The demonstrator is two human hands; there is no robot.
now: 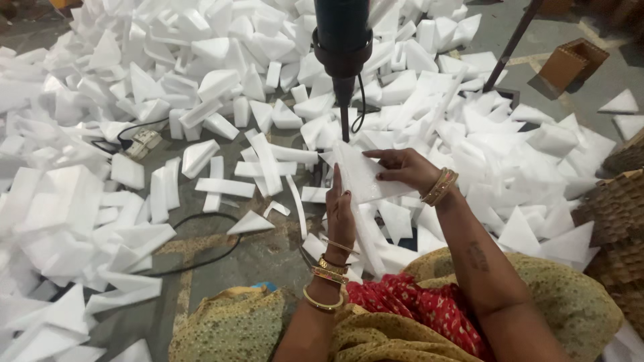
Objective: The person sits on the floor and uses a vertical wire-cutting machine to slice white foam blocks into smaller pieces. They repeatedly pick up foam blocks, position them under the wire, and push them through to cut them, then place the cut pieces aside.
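Note:
A flat white foam piece (362, 175) is held under the tip of a dark drill-like tool (343, 40) that hangs down from the top of the view, its thin bit (345, 127) touching the foam's upper edge. My right hand (407, 167) grips the foam's right side with fingers curled over it. My left hand (339, 213) is pressed flat along the foam's left edge, fingers straight. Both wrists carry gold bangles.
Heaps of white foam offcuts (201, 80) cover the grey floor all around. A black cable (201, 258) and a plug block (142, 142) lie at the left. A brown cardboard box (570, 62) and a dark stand leg (513, 43) are at the upper right, woven baskets (620, 221) at the right.

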